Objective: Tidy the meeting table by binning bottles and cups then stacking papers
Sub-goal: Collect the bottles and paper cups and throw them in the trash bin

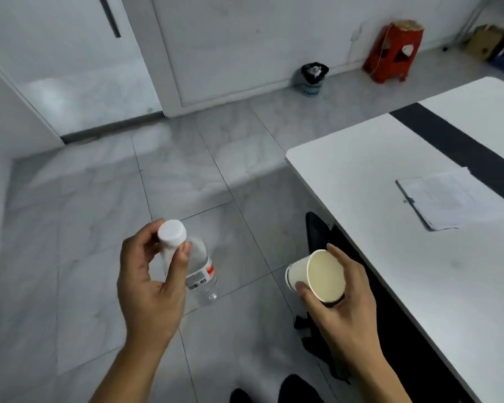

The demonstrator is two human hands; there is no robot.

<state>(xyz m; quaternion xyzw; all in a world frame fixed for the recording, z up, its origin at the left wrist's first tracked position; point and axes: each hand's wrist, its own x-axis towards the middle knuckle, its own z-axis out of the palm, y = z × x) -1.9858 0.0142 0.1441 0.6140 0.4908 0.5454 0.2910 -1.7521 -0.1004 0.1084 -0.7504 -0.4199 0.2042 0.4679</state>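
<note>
My left hand (pixel 150 283) grips a clear plastic water bottle (pixel 200 274) by its neck, just under the white cap, with the bottle hanging over the tiled floor. A white paper cup (pixel 317 276), tilted so its empty inside faces me, is held in my right hand (pixel 344 303). The small blue bin (pixel 312 80) with a black liner stands on the floor by the far wall, well ahead of both hands. A clipped sheaf of papers (pixel 445 199) lies on the white meeting table (pixel 361 175) to my right.
A red plastic stool (pixel 393 52) stands beside the bin against the wall. Cardboard boxes and folders (pixel 495 45) sit in the far right corner. A black chair (pixel 329 286) is tucked under the table edge. A door (pixel 70 68) is at the left.
</note>
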